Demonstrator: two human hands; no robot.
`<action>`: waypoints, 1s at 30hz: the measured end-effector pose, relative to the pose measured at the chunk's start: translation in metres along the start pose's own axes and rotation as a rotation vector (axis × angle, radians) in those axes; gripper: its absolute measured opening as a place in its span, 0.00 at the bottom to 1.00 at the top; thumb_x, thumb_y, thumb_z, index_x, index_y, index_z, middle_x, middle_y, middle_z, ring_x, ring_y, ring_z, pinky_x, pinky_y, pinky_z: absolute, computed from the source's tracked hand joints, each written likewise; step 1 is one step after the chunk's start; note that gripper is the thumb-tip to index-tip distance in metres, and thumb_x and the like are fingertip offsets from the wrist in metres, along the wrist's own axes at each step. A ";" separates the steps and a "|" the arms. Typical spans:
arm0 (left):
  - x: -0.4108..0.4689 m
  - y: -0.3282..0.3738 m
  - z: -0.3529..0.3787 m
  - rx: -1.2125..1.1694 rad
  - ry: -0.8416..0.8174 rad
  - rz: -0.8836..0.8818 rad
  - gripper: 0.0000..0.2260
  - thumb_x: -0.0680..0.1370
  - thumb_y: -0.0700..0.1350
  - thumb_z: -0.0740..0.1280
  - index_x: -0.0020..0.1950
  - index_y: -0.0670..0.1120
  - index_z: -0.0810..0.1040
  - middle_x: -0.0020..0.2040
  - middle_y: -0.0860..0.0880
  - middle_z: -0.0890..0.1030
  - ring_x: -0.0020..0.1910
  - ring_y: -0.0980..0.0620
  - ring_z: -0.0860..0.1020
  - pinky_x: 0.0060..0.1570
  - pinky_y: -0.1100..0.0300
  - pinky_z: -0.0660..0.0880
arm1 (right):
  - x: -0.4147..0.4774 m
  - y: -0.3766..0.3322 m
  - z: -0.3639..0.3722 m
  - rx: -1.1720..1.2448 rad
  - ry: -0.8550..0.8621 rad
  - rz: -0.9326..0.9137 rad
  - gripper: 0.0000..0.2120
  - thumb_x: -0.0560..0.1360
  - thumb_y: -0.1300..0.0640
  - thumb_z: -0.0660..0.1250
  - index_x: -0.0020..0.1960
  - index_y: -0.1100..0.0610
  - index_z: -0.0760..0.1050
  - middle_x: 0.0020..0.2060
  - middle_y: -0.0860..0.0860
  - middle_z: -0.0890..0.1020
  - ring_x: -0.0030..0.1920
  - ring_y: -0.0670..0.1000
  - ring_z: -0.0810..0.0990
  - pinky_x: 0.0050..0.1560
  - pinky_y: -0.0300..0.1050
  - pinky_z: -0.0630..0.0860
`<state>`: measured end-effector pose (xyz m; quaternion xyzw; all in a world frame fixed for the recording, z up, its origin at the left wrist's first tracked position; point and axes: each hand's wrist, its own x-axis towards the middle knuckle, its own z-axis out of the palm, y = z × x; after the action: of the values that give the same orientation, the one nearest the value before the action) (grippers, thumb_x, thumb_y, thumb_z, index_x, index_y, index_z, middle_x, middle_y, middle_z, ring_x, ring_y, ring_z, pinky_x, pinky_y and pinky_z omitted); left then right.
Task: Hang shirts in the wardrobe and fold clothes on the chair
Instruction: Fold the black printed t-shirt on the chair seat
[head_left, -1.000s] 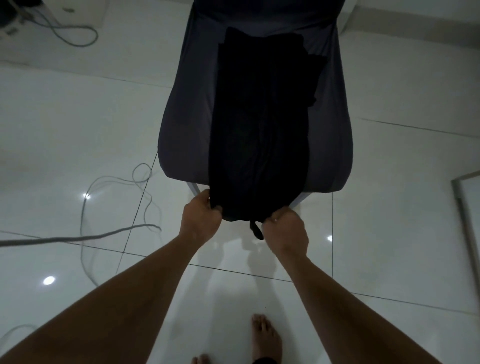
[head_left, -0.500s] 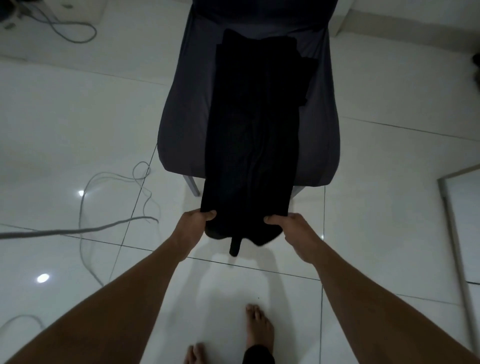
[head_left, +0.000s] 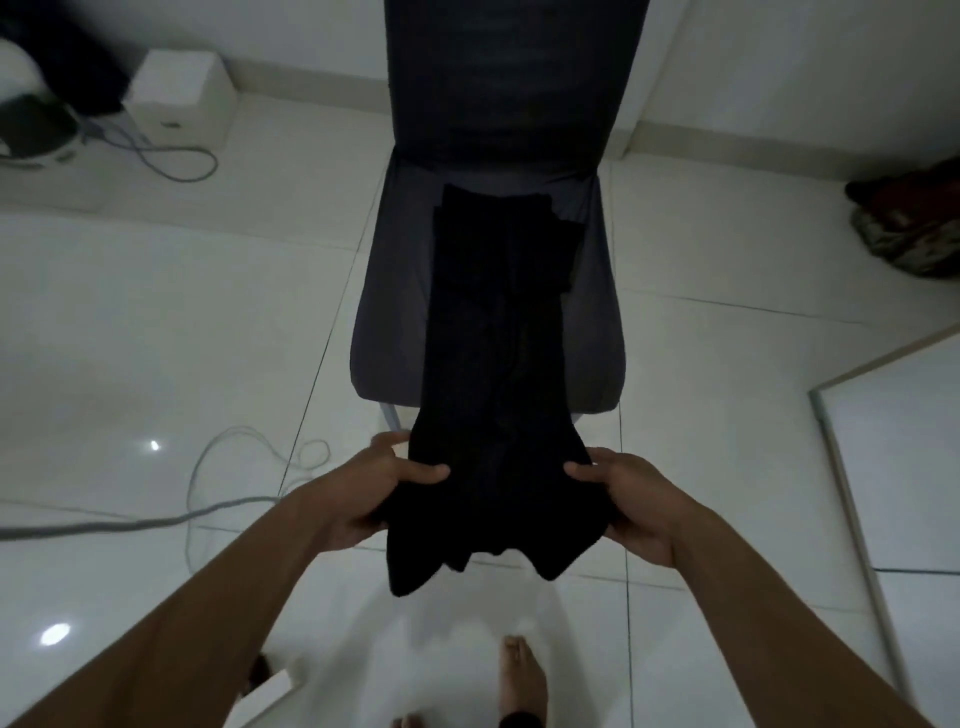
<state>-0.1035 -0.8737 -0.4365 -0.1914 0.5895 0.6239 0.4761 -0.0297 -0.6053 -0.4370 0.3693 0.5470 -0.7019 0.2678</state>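
step: folding garment (head_left: 493, 338) on chair (head_left: 384, 332) | garment: long strip along seat, near end off front edge | left grip (head_left: 363, 493), right grip (head_left: 639, 509): both clamped on near end | next: probably fold it over toward far end, edges level

One view only: wide-angle camera worn on the person's head, at standing height, tilted steeply forward and down. It looks along both forearms (head_left: 197, 623), which enter from the bottom corners and converge mid-frame. Left hand (head_left: 363, 499) and right hand (head_left: 639, 509) sit near the lens, just below centre, each gripping the black garment (head_left: 493, 374). Chair (head_left: 387, 332) faces the camera head-on, seat at centre, backrest running off the top edge. Bare foot (head_left: 522, 675) at the bottom edge, almost straight under the lens. Tiled floor (head_left: 156, 338) fills both sides, grout lines splaying outward. Wall (head_left: 311, 31) just enters along the top
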 end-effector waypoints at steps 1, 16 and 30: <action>-0.001 0.017 -0.002 -0.012 0.030 0.017 0.29 0.74 0.37 0.74 0.69 0.53 0.66 0.61 0.44 0.81 0.53 0.47 0.85 0.44 0.56 0.82 | -0.003 -0.015 0.004 0.033 0.063 -0.039 0.15 0.80 0.62 0.68 0.66 0.54 0.76 0.55 0.54 0.86 0.54 0.54 0.86 0.47 0.46 0.82; 0.142 0.197 0.006 0.263 0.373 0.229 0.08 0.75 0.38 0.73 0.53 0.42 0.82 0.36 0.49 0.82 0.32 0.57 0.79 0.30 0.68 0.75 | 0.136 -0.183 0.016 -0.364 0.296 -0.465 0.16 0.75 0.69 0.68 0.53 0.49 0.81 0.51 0.50 0.84 0.40 0.49 0.86 0.39 0.46 0.84; 0.268 0.266 0.004 0.275 0.485 0.198 0.13 0.80 0.51 0.67 0.60 0.45 0.78 0.55 0.46 0.80 0.48 0.49 0.79 0.45 0.62 0.75 | 0.268 -0.267 0.016 -0.415 0.514 -0.409 0.13 0.80 0.51 0.65 0.40 0.56 0.73 0.35 0.49 0.77 0.35 0.48 0.76 0.34 0.40 0.68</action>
<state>-0.4471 -0.7316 -0.5029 -0.2102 0.7808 0.5178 0.2794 -0.3977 -0.5446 -0.5000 0.3543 0.7891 -0.4998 0.0454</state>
